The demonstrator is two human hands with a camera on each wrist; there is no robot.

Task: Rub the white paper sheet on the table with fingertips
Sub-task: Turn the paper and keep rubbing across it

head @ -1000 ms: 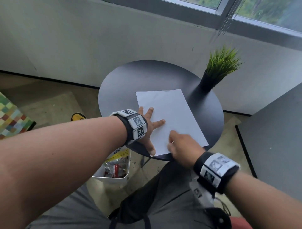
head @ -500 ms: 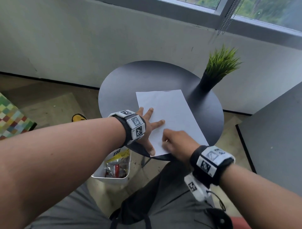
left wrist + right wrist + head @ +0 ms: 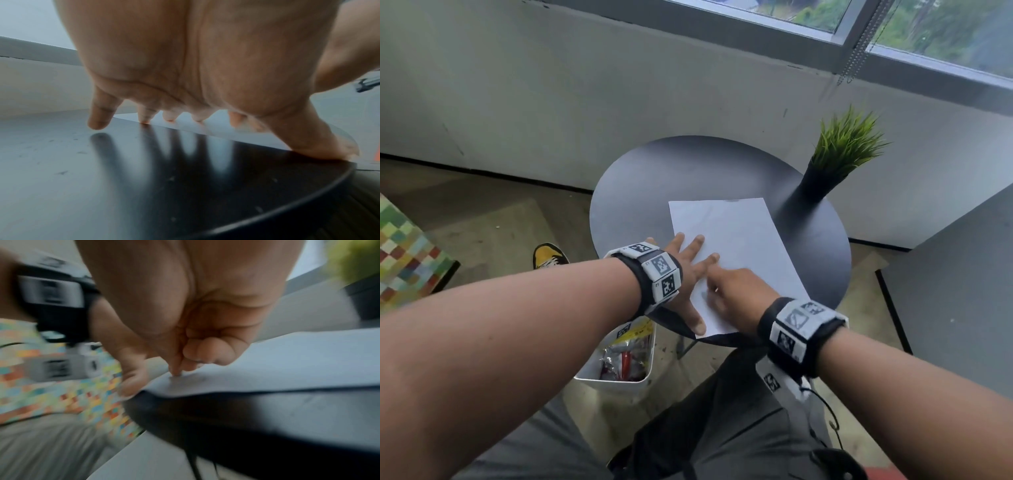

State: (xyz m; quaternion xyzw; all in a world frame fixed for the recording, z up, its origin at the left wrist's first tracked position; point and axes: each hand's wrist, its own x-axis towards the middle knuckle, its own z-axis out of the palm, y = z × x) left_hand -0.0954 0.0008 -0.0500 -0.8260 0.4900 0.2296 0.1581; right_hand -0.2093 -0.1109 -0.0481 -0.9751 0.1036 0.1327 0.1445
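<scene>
A white paper sheet (image 3: 739,240) lies flat on the round dark table (image 3: 681,178), with its near corner at the table's edge. My left hand (image 3: 688,263) has spread, straight fingers pressing on the sheet's left edge, and its thumb lies at the near corner. In the left wrist view those fingertips (image 3: 169,117) touch the paper (image 3: 216,129). My right hand (image 3: 732,294) is on the near part of the sheet, close to the left hand. Its extended fingertip (image 3: 176,372) touches the paper (image 3: 287,363) while the outer fingers curl into the palm. It holds nothing.
A green potted plant (image 3: 839,161) stands at the table's far right rim. A white bin (image 3: 619,363) of packets sits on the floor under the near left rim. A grey surface (image 3: 962,291) is to the right, and the wall stands just behind the table.
My right hand has slid left across the near part of the paper, up to the left hand. The left hand and the sheet have stayed in place.
</scene>
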